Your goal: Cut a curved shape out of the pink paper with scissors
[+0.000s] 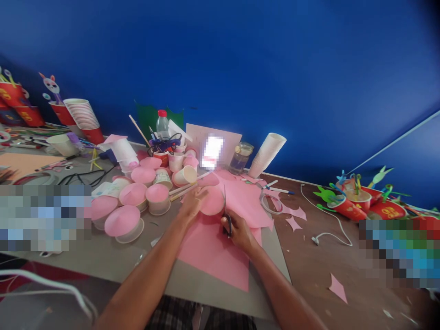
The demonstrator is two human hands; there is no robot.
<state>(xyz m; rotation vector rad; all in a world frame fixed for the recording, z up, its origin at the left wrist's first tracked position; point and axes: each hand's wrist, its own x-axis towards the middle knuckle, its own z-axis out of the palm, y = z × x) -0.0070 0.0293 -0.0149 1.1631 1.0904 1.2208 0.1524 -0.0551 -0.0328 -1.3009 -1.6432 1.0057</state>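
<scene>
My left hand [194,205] pinches the left edge of a round pink paper disc [212,201] in front of me. In my right hand [239,231] are black-handled scissors [226,211], blades pointing away, at the disc's right edge. Whether the blades touch the paper I cannot tell. Beneath both hands lies a large pink sheet [220,256], with more pink paper [240,197] behind it. To the left, several paper cups carry pink discs on top, among them a near disc [123,221] and another disc [158,193].
A stack of white cups [270,153] leans near a glass jar [240,158] at the back. A tape roll [271,204], pink scraps [294,223] and a white cable [338,233] lie right. Decorated red cups [385,210] stand far right; a bottle [162,123] stands back left.
</scene>
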